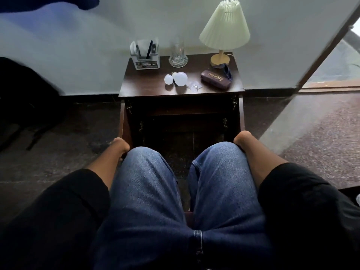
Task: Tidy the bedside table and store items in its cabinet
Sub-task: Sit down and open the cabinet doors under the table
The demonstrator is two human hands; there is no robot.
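The bench [148, 86] stands straight ahead of the seated person, its cabinet [182, 121] open below the top, the two doors swung out to either side. Both hands are held low beside the knees: the left hand [119, 146] at the lower edge of the left door, the right hand [241, 140] at the lower edge of the right door. The fingers of both are curled out of sight behind knee and door, so it cannot be told how far either is open or whether a door edge is gripped.

On the top, the items to be stored lie forward of and above both hands. Two white bulbs [176, 78] rest touching each other near the middle, slightly left of centre. Just to their right a small clear packet [194, 87] is seen (contents too small to tell). Further right lies a dark spectacle case [215, 79], its long axis slanted from back-left to front-right, just in front of the lamp [224, 36]. At the back stand a pen holder [147, 59] and a glass [178, 54].

The case is judged nearer the right hand and the bulbs about midway, marginally favouring the left. Any reach would be made upward and forward over the knees.
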